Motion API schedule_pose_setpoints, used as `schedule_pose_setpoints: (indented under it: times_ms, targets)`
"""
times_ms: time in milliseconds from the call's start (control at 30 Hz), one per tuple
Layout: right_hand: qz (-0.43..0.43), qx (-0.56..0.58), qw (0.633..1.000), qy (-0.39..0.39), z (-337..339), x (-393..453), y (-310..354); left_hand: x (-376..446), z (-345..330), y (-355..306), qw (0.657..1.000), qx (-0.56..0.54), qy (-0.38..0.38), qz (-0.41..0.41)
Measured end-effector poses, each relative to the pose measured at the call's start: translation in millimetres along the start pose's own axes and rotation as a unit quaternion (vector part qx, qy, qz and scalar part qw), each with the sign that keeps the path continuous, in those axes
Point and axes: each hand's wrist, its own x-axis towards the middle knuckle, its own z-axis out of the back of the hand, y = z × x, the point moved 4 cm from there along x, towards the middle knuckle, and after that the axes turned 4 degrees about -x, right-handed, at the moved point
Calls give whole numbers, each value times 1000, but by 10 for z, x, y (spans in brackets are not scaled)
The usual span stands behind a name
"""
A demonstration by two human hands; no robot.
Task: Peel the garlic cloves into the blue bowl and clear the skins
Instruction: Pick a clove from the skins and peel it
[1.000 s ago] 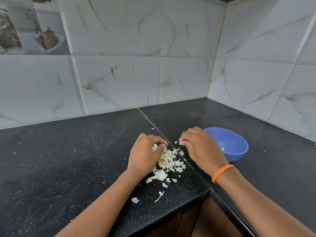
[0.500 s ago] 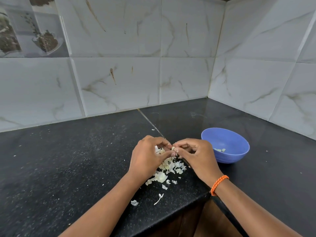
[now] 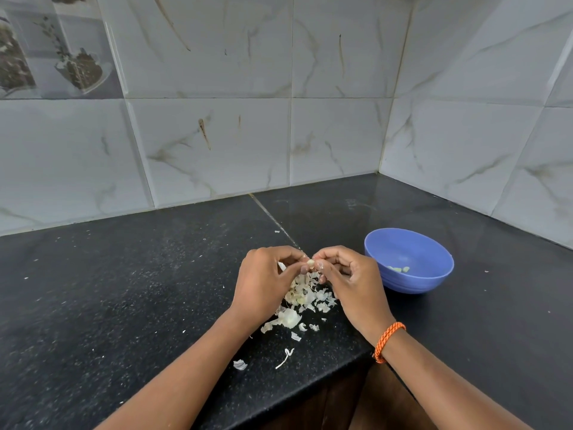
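A: Both hands are meeting over the black counter (image 3: pixel 124 305), fingertips coming together right above the pile of garlic skins (image 3: pixel 305 294).

B: And between them is the garlic clove (image 3: pixel 310 262), a small pale nub. The left hand (image 3: pixel 263 283) is curling its thumb and fingers around it from one side, and the right hand (image 3: pixel 350 280) is pinching it from the other.

A: Which way is it pointing?

B: Most of it is sitting hidden behind the fingertips, so I cannot tell its long axis or which end is facing where.

A: Off to the right the blue bowl (image 3: pixel 434 274) is standing upright on the counter, just beside the right hand, apart from it. A few pale green peeled cloves (image 3: pixel 400 269) are lying at the bottom.

B: Loose flakes are trailing from the pile toward the counter's near edge, including a thin curled stem piece (image 3: pixel 285 358) and a small scrap (image 3: pixel 240 364) near the left forearm.

A: An orange braided wristband (image 3: pixel 388 340) is showing on the right wrist, with marbled wall tiles (image 3: pixel 217 144) behind.
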Motion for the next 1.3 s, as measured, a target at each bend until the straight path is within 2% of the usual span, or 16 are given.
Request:
schedule_pose_setpoints:
  times_ms: [233, 467, 700, 1200, 1300]
  targets:
    - [21, 16, 1000, -6, -65, -15, 25, -10, -39, 5, 1000, 10, -12, 0]
    - [-5, 38, 999, 7, -50, 19, -22, -6, -24, 6, 997, -69, -6, 28]
    - [-6, 55, 998, -16, -26, -8, 14, -15, -44, -23, 997, -79, -4, 26]
    - [16, -46, 998, -26, -10, -5, 1, -31, -35, -34, 995, -95, -7, 34]
    - [46, -89, 995, -27, -22, -2, 45, -36, -42, -23, 996, -82, 6, 30]
